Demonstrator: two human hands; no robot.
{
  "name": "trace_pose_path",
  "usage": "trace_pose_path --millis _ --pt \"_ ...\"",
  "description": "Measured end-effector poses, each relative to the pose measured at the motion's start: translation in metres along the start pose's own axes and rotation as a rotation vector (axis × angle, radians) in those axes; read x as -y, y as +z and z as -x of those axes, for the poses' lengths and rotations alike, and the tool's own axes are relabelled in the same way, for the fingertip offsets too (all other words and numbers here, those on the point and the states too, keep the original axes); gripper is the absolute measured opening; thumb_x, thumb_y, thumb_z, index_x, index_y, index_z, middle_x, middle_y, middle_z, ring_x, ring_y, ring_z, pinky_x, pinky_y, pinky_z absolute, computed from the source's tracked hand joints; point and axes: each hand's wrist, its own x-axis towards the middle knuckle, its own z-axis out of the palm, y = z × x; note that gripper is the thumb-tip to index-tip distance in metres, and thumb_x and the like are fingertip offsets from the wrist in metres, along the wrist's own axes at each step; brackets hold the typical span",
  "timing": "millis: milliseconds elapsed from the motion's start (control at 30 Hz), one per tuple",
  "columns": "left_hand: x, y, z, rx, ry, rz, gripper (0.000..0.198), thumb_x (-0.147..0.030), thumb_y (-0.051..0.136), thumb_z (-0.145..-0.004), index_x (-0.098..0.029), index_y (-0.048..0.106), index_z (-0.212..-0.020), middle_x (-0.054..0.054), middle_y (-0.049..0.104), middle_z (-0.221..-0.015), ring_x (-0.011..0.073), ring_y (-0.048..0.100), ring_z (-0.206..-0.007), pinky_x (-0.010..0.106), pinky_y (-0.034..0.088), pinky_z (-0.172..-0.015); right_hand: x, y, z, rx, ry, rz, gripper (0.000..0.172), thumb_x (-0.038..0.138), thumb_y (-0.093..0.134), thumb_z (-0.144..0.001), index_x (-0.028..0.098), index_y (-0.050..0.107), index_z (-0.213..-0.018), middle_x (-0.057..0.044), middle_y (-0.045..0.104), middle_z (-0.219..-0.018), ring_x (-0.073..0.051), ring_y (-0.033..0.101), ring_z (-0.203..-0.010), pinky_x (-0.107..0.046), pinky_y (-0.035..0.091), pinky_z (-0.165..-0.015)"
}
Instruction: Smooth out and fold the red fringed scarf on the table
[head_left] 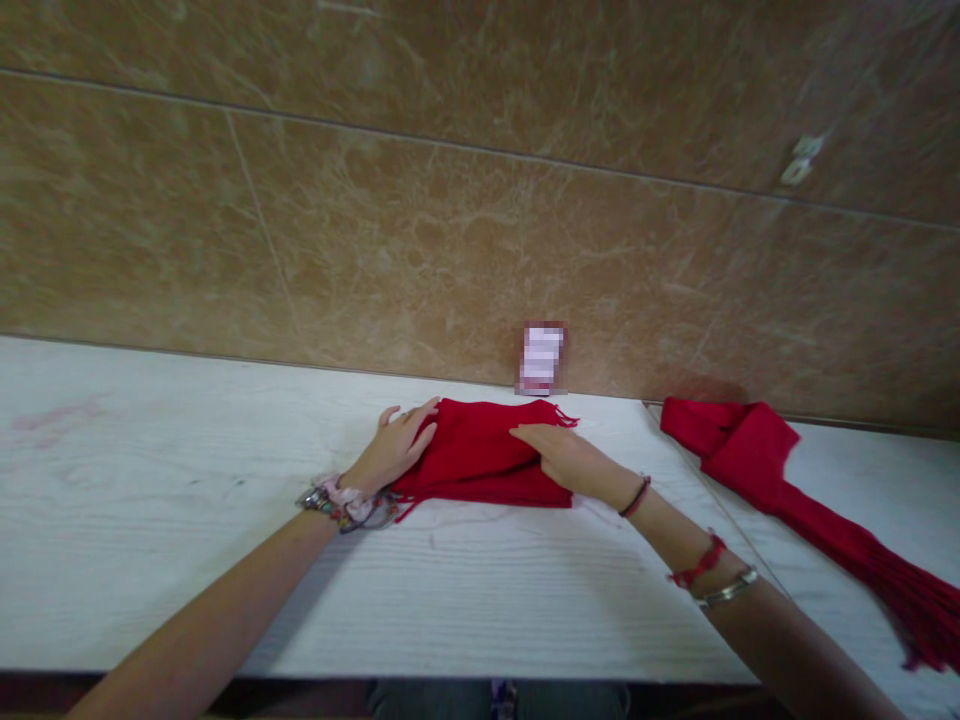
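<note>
A red scarf [480,455] lies folded into a flat rectangle on the white table, with fringe strands poking out at its lower left and upper right corners. My left hand [394,445] rests at its left edge, fingers spread and the fingertips touching the cloth. Across the right part lies my right hand [574,458], its fingers stretched out toward the middle of the scarf; a crease runs through the cloth beside it. Neither hand has the cloth gripped. A second red scarf [750,470] lies off to the right, loosely folded at the far end, its fringe trailing toward the near right.
A phone-like object [541,358] with a blurred-out face leans upright against the brown marbled wall [405,230], just behind the folded scarf. The white table [150,520] runs along the wall, and a thin cord [720,500] crosses it near the second scarf.
</note>
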Motion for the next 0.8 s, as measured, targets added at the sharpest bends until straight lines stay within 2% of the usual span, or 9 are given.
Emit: trace_pose_path --millis 100,167,267,333,433,533,633,733,800 --pt "-0.016 -0.005 0.008 0.118 0.136 0.101 0.065 -0.046 0.032 -0.084 -0.014 0.010 -0.136 0.012 0.024 -0.139 0.0197 0.025 -0.126 0.035 0.020 -0.103 -0.006 0.000 0.008 0.047 -0.030 -0.034 0.053 -0.001 0.035 -0.070 0.013 0.046 -0.120 -0.009 0.053 -0.119 -0.017 0.047 -0.110 -0.033 0.036 -0.095" --pt "-0.026 -0.007 0.012 0.184 0.193 0.124 0.083 -0.053 0.044 -0.077 -0.014 0.002 -0.137 0.013 0.006 -0.144 0.0233 0.012 -0.130 0.034 0.018 -0.104 -0.008 -0.001 0.010 0.044 0.045 -0.074 0.048 0.000 0.036 -0.070 0.013 0.051 -0.114 -0.009 0.057 -0.113 -0.017 0.051 -0.104 -0.033 0.038 -0.093" --pt "-0.033 -0.008 0.015 0.187 0.194 0.127 0.099 -0.057 0.055 -0.068 -0.015 -0.003 -0.137 0.013 -0.009 -0.143 0.0270 0.001 -0.130 0.037 0.014 -0.105 -0.015 -0.008 0.011 -0.090 0.208 -0.142 0.044 0.002 0.035 -0.070 0.014 0.053 -0.108 -0.009 0.061 -0.107 -0.017 0.055 -0.097 -0.031 0.042 -0.086" --pt "-0.033 -0.009 0.015 0.183 0.189 0.138 0.101 -0.056 0.054 -0.069 -0.015 -0.009 -0.136 0.013 -0.011 -0.143 0.0256 -0.001 -0.131 0.036 0.014 -0.106 -0.026 -0.018 0.015 -0.268 0.329 -0.149 0.041 0.003 0.033 -0.069 0.015 0.054 -0.102 -0.008 0.064 -0.098 -0.017 0.058 -0.090 -0.031 0.045 -0.080" --pt "-0.031 -0.009 0.013 0.240 0.191 0.121 0.094 -0.050 0.050 -0.074 -0.012 -0.010 -0.136 0.015 -0.001 -0.143 0.0222 0.006 -0.131 0.034 0.015 -0.106 -0.052 -0.039 0.033 -0.592 0.523 -0.061 0.038 0.005 0.031 -0.067 0.015 0.054 -0.095 -0.009 0.065 -0.083 -0.020 0.059 -0.079 -0.033 0.046 -0.073" --pt "-0.028 -0.008 0.011 0.345 0.183 0.039 0.075 -0.046 0.043 -0.080 -0.014 0.007 -0.137 0.014 0.014 -0.142 0.0223 0.014 -0.130 0.036 0.017 -0.105 -0.085 -0.060 0.068 -0.802 0.564 0.069 0.039 0.006 0.032 -0.065 0.016 0.053 -0.096 -0.009 0.063 -0.088 -0.021 0.058 -0.084 -0.036 0.045 -0.077" --pt "-0.019 -0.013 0.008 0.458 0.162 -0.066 0.056 -0.041 0.040 -0.081 -0.021 0.029 -0.133 0.010 0.019 -0.141 0.0253 0.014 -0.129 0.043 0.016 -0.103 -0.109 -0.071 0.111 -0.672 0.432 0.206 0.033 0.007 0.032 -0.068 0.017 0.054 -0.090 -0.010 0.060 -0.096 -0.021 0.055 -0.095 -0.038 0.042 -0.085" --pt "0.006 -0.031 0.009 0.577 0.094 -0.119 0.050 -0.038 0.038 -0.082 -0.028 0.032 -0.130 0.006 0.020 -0.141 0.0280 0.018 -0.128 0.055 0.014 -0.098 -0.115 -0.065 0.149 -0.438 0.323 0.261 0.028 0.008 0.032 -0.071 0.017 0.055 -0.086 -0.011 0.058 -0.103 -0.020 0.053 -0.099 -0.036 0.044 -0.085" --pt "0.031 -0.048 0.012 0.609 0.032 -0.169 0.052 -0.038 0.040 -0.079 -0.028 0.034 -0.130 0.006 0.026 -0.139 0.0295 0.023 -0.126 0.056 0.015 -0.097 -0.108 -0.054 0.166 -0.311 0.302 0.258 0.028 0.008 0.033 -0.071 0.017 0.056 -0.085 -0.011 0.057 -0.105 -0.020 0.054 -0.098 -0.035 0.046 -0.083"
